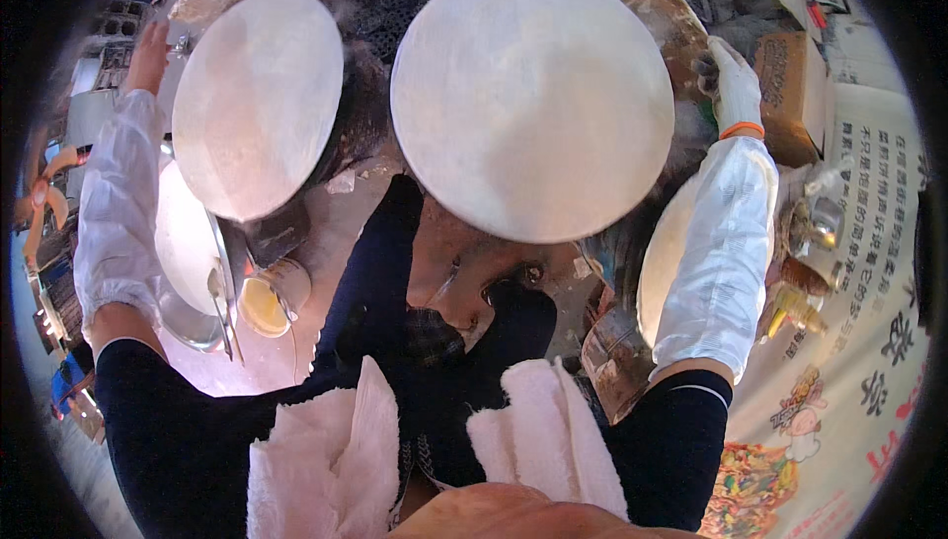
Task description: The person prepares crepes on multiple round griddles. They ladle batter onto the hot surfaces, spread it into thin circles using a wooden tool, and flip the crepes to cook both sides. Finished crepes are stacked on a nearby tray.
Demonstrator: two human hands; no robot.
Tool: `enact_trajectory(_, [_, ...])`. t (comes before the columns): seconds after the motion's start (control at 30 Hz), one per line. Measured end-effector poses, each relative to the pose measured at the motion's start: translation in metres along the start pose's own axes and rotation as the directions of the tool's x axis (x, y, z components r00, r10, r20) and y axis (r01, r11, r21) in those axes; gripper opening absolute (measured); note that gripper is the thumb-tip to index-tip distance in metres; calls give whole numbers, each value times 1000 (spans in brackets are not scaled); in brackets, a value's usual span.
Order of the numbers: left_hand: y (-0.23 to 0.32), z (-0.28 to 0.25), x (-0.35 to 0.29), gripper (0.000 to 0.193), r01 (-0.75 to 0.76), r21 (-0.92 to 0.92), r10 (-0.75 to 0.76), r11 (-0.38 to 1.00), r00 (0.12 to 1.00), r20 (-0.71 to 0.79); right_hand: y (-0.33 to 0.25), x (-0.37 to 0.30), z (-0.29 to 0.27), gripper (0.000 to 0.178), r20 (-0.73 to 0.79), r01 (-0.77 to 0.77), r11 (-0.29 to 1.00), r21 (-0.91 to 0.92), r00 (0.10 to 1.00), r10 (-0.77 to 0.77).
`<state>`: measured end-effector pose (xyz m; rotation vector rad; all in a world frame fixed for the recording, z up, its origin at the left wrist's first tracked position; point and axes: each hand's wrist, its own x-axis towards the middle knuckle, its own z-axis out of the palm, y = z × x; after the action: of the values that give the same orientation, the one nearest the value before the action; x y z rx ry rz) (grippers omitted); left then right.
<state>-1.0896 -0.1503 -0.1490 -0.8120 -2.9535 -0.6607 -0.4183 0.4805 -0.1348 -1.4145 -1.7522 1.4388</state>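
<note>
A large round pale disc (533,95) with a flat, smooth face fills the upper middle. Left of it, a second pale disc (259,105) stands at a tilt. My left hand (148,53) is bare, with fingers stretched out beyond the tilted disc's left edge, next to a small metal fitting (181,43). On the other side, my right hand (733,90) wears a white glove with dark fingertips and an orange wristband. Its fingers are curled near the worn round rim, and what they hold, if anything, is hidden. A third pale disc (664,253) lies partly under my right forearm.
At lower left are a large white basin (188,233), a ladle-like metal utensil (219,292) and a tub of yellow stuff (265,304). A cardboard box (790,95) stands beyond my right hand, before a printed banner (869,272). Steam drifts along the top.
</note>
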Motion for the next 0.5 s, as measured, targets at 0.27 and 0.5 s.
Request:
enact_trajectory(0.27, [9, 88, 119, 76, 92, 288, -79, 953, 995, -59, 6, 135, 64, 66, -27, 138, 627, -767, 969, -246])
enact_trajectory(0.5, [-2, 148, 242, 72, -119, 126, 157, 985, 921, -357, 14, 267, 130, 73, 148, 239, 417, -877, 960, -239])
